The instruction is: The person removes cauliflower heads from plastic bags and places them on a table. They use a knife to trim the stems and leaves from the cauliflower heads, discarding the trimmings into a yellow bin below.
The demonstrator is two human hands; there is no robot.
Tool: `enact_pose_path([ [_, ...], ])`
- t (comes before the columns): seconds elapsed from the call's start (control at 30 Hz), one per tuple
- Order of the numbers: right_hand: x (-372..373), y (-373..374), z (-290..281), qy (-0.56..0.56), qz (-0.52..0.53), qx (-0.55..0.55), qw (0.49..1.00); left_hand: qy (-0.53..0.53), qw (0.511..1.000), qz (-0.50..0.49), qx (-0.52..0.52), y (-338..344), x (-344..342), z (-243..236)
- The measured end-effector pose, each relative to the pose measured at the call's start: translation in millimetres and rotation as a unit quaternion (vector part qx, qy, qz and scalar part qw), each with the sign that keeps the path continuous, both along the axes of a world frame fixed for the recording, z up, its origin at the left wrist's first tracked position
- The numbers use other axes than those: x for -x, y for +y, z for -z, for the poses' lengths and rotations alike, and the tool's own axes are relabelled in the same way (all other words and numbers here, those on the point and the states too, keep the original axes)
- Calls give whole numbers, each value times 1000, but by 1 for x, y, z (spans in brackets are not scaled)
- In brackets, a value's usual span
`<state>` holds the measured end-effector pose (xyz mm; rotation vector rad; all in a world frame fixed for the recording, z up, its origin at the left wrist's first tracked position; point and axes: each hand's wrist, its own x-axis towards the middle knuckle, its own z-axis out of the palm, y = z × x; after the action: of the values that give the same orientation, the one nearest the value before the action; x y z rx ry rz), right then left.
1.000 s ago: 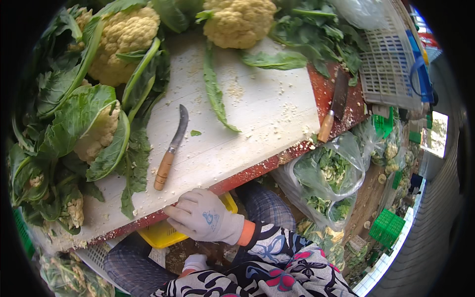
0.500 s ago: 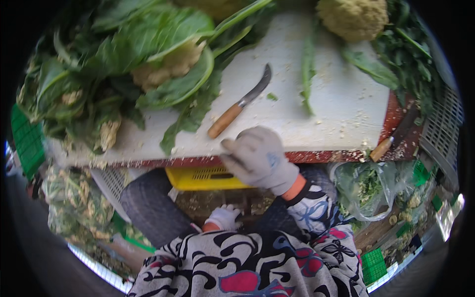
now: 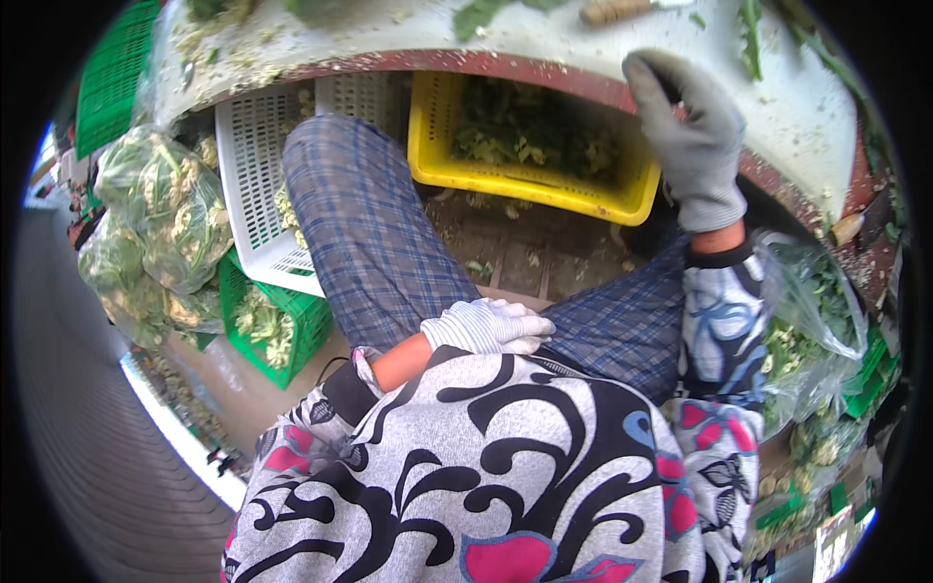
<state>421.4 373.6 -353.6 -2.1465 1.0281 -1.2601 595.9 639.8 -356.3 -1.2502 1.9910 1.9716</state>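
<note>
My right hand [image 3: 692,136], in a grey glove, hovers at the near edge of the white board [image 3: 544,44]. Its thumb and fingers are apart in a curve, with nothing between them. Just beyond lies a knife [image 3: 616,11]; only its wooden handle and the start of its blade show at the top of the view. My left hand [image 3: 494,327], in a white striped glove, rests on my lap with its fingers lying fairly flat, holding nothing visible. A yellow crate [image 3: 530,188] with leafy trimmings stands under the board, between my knees and left of my right hand.
A white plastic crate [image 3: 255,185] stands by my left knee. Beside it are a green crate [image 3: 313,325] with cauliflower pieces and clear bags [image 3: 160,209] of cauliflower. Another clear bag [image 3: 821,301] of greens sits at right. A second green crate [image 3: 115,78] stands at upper left.
The view has tilted down toward my lap, so the cauliflower heads have left it and the knife sits at its top edge. My right hand's thumb and fingers now show apart.
</note>
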Motion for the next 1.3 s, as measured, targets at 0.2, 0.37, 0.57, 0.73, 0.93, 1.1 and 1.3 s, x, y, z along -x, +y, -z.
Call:
enact_pose_path([
  [0.2,5,94,-48,0,49,-207,977,-110,936,-332,-28,-24,13,4],
  [0.37,-5,198,-67,14,-56,-389,920,157,754,-635,-60,-38,13,8],
  [0.57,-6,236,-68,138,-100,-286,943,275,718,-635,-66,-71,46,-17],
  [0.73,-5,235,-67,150,-166,-162,961,202,756,-615,-95,-65,39,-34],
  [0.93,-23,246,-84,111,-233,-211,943,273,795,-540,38,-65,29,12],
  [1.1,-48,239,-85,120,-257,-279,917,342,755,-527,-188,-73,12,25],
  [1.3,-39,196,-75,35,-112,-278,953,470,669,-576,-5,-127,-68,-12],
])
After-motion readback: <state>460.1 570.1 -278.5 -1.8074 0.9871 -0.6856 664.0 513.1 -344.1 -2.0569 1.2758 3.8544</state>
